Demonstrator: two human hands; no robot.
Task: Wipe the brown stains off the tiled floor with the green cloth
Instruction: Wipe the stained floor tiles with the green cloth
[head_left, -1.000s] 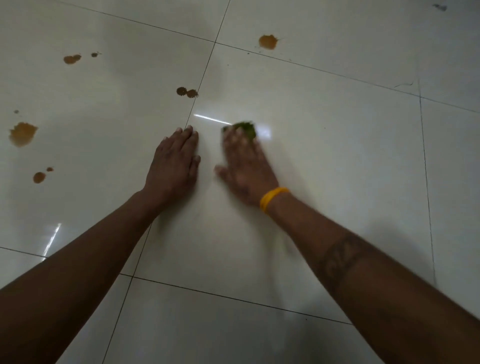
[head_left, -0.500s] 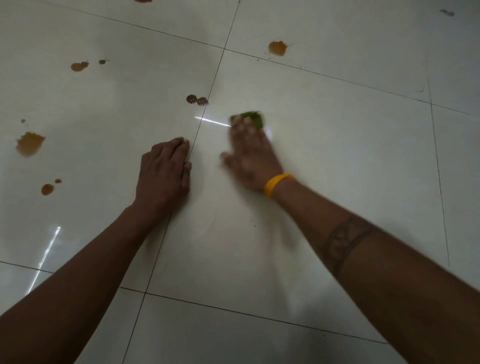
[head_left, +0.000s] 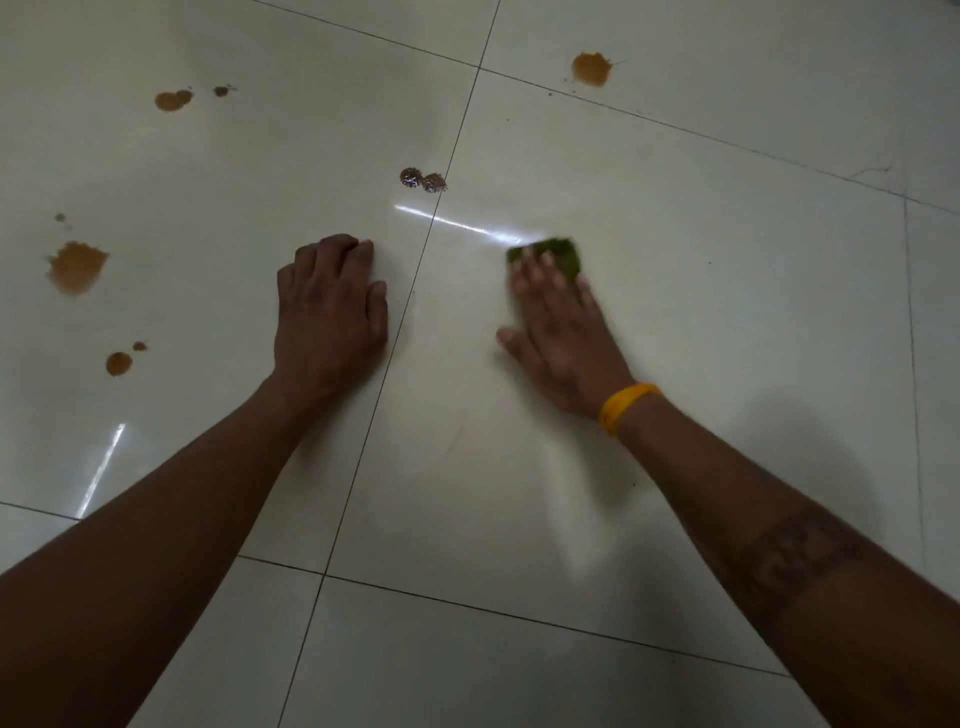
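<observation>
My right hand (head_left: 563, 332) presses the green cloth (head_left: 563, 254) flat onto a glossy white floor tile; only the cloth's far edge shows beyond my fingertips, and the hand is blurred. My left hand (head_left: 330, 306) rests palm down on the neighbouring tile, fingers curled a little, holding nothing. A dark double stain (head_left: 423, 180) lies just beyond and between the hands by the grout line. Brown stains sit at the left (head_left: 77, 266), lower left (head_left: 118, 363), upper left (head_left: 173, 100) and far right of centre (head_left: 591, 68).
Dark grout lines (head_left: 410, 291) split the shiny white tiled floor (head_left: 727, 312) into large squares. A faint smear (head_left: 452, 441) marks the tile near my right wrist, which wears a yellow band (head_left: 626, 405). Light streaks reflect off the tiles.
My right hand has slid the cloth to the right and slightly toward me, away from the grout line. My left hand stays planted with its fingers more curled.
</observation>
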